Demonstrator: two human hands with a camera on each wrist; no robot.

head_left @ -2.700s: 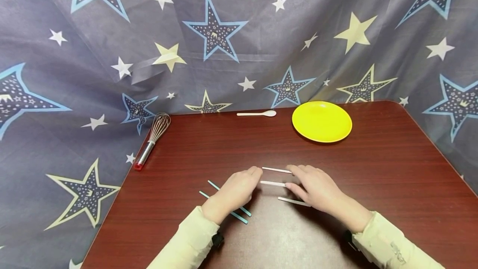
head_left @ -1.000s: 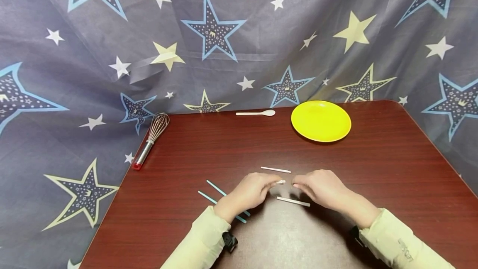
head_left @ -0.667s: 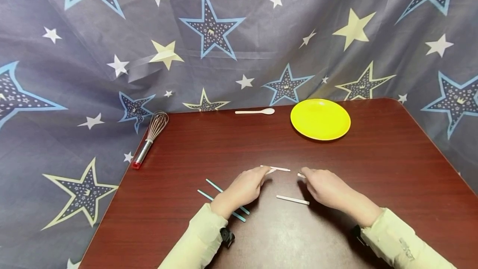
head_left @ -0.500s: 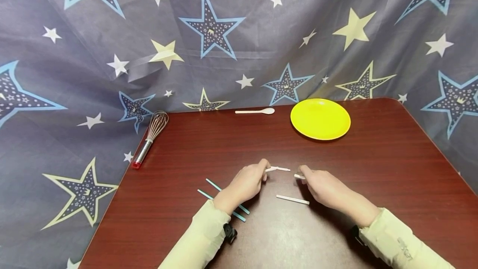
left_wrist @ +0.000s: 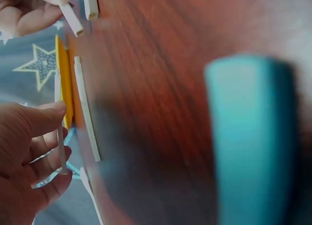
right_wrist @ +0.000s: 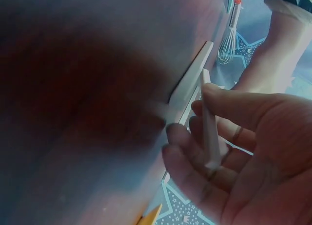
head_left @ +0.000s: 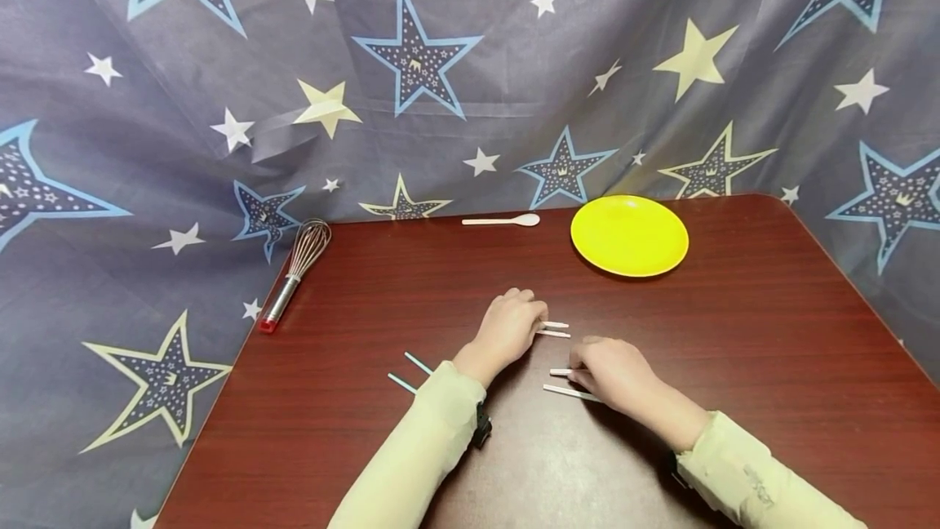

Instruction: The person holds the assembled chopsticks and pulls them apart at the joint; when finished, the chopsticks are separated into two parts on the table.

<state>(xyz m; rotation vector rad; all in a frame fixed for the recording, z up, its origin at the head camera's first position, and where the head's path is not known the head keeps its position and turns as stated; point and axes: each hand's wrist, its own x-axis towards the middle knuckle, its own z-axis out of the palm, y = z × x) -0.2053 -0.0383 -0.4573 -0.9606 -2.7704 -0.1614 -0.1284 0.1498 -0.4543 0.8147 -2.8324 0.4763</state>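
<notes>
My left hand (head_left: 507, 325) pinches a short white stick (left_wrist: 61, 137), like a chopstick section with a narrower tip, between thumb and fingers. It is held above a similar white stick (left_wrist: 87, 108) lying on the table. My right hand (head_left: 613, 366) pinches another short white stick (right_wrist: 210, 122), its end poking out to the left in the head view. Just in front of that hand lies a further white stick (head_left: 565, 391), partly covered by it. Two thin teal sticks (head_left: 402, 384) lie side by side at the left, mostly hidden under my left sleeve.
A yellow plate (head_left: 630, 237) sits at the back right of the dark red table (head_left: 411, 284). A white spoon (head_left: 507, 220) lies along the back edge, and a whisk (head_left: 297, 276) with a red-tipped handle at the left edge. A star-patterned curtain (head_left: 441, 145) hangs behind.
The white sticks in the middle are now lifted, one in each hand. Lately my left hand moved away to the far side and my right hand came back nearer the front white stick.
</notes>
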